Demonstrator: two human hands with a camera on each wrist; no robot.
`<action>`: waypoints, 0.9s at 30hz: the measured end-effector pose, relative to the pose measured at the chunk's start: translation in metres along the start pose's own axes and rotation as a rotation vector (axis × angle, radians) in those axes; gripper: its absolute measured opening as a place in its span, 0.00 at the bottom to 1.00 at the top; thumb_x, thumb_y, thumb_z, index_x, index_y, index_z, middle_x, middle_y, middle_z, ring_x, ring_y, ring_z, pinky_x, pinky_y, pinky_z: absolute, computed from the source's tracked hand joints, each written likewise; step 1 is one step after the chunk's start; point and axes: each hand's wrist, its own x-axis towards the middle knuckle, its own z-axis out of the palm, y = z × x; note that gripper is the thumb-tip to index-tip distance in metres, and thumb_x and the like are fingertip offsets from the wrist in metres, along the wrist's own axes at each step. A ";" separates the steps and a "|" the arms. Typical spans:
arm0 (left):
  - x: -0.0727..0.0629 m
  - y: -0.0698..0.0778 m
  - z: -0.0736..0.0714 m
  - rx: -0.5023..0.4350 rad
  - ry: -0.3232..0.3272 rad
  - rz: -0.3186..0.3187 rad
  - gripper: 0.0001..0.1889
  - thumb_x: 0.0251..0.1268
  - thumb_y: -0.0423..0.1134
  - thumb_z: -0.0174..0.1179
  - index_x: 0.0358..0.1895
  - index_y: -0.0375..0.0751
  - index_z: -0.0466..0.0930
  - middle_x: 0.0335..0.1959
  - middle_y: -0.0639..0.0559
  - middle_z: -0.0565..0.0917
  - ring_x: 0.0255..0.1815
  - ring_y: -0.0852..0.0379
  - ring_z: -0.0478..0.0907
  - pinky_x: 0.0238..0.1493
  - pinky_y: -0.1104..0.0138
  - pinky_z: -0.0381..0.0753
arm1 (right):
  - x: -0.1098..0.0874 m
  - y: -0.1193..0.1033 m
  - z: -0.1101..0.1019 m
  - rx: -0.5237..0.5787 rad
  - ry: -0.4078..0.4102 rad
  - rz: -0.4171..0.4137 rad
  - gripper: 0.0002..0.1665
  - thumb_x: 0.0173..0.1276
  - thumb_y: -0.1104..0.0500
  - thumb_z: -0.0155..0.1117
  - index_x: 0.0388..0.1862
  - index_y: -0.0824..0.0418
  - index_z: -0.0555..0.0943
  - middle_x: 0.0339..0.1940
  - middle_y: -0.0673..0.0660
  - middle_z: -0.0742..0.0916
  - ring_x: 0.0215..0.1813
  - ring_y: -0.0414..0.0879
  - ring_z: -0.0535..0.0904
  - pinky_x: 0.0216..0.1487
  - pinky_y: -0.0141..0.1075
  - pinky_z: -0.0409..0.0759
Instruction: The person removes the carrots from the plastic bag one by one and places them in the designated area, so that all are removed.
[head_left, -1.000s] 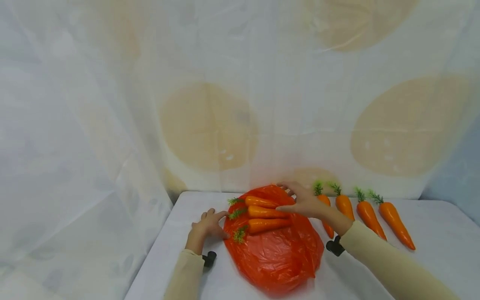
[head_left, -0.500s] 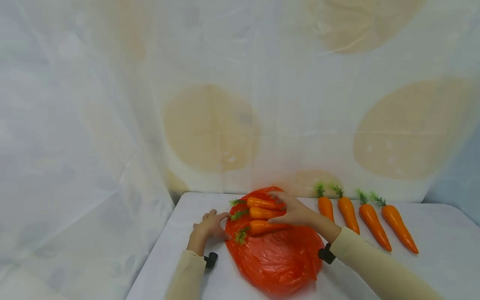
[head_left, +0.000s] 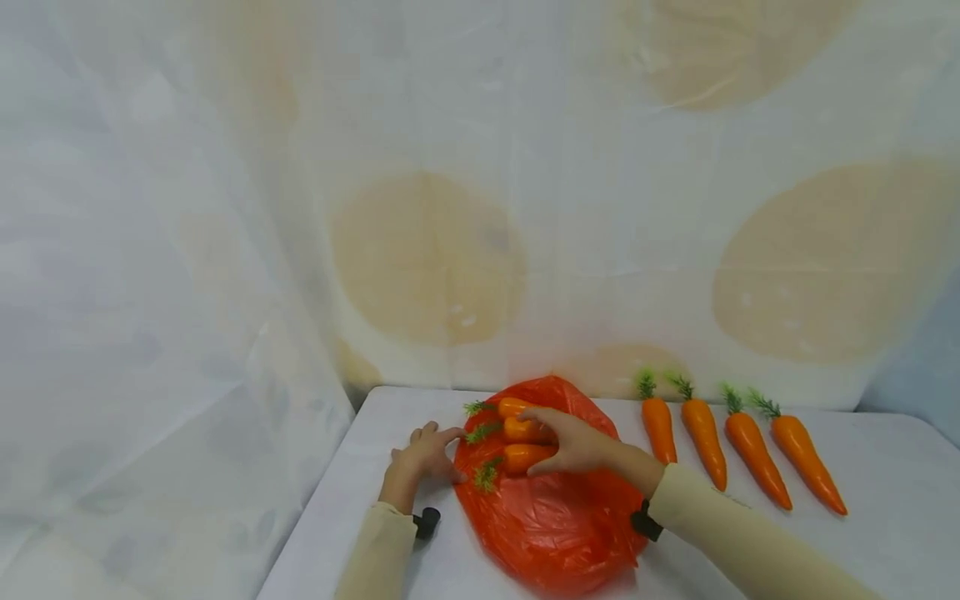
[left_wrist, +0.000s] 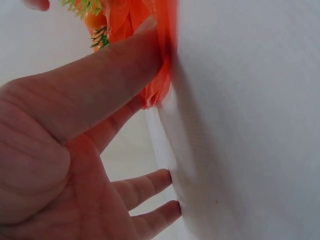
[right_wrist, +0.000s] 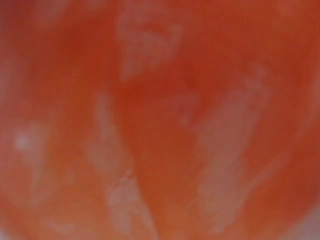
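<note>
An orange-red plastic bag [head_left: 558,525] lies spread on the table, with three orange carrots [head_left: 517,457] side by side on it, leafy green tops toward the left. Across these carrots my right hand [head_left: 573,442] curves, thumb at the near carrot and a finger over the far one, covering their tapered ends. My left hand [head_left: 422,458] is at the bag's left edge. In the left wrist view its thumb and index finger pinch the bag's rim [left_wrist: 160,85], while the other fingers [left_wrist: 142,189] reach toward the white table surface. Blurred orange-red plastic fills the right wrist view.
Several more carrots [head_left: 757,458] lie in a slanted row on the table's right side, green tops toward the back. The white table [head_left: 877,475] ends at a hanging pale curtain [head_left: 555,208] behind. Another pale sheet [head_left: 187,375] hangs at the left.
My right hand has slid left along the three carrots, covering more of them. The left hand stays at the bag's edge. The whole scene shifts slightly right and down in view.
</note>
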 end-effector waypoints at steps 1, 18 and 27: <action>0.000 0.000 0.001 0.002 -0.001 0.002 0.35 0.48 0.50 0.76 0.64 0.64 0.75 0.74 0.38 0.61 0.73 0.33 0.56 0.61 0.22 0.51 | 0.000 -0.001 0.002 0.009 -0.020 0.003 0.45 0.59 0.50 0.76 0.72 0.57 0.65 0.65 0.57 0.78 0.63 0.54 0.75 0.62 0.51 0.78; -0.003 -0.001 0.001 0.022 0.006 0.033 0.34 0.45 0.50 0.76 0.61 0.63 0.77 0.71 0.38 0.65 0.70 0.33 0.60 0.58 0.21 0.55 | -0.002 -0.008 0.019 -0.176 -0.162 0.028 0.37 0.59 0.56 0.76 0.66 0.54 0.72 0.62 0.49 0.79 0.61 0.45 0.73 0.67 0.51 0.74; -0.003 -0.001 -0.001 0.014 0.021 0.035 0.34 0.45 0.50 0.76 0.62 0.63 0.77 0.72 0.37 0.64 0.71 0.33 0.59 0.58 0.21 0.54 | -0.004 -0.017 0.019 -0.179 -0.197 0.092 0.34 0.61 0.50 0.73 0.65 0.50 0.71 0.51 0.43 0.79 0.48 0.38 0.73 0.54 0.38 0.79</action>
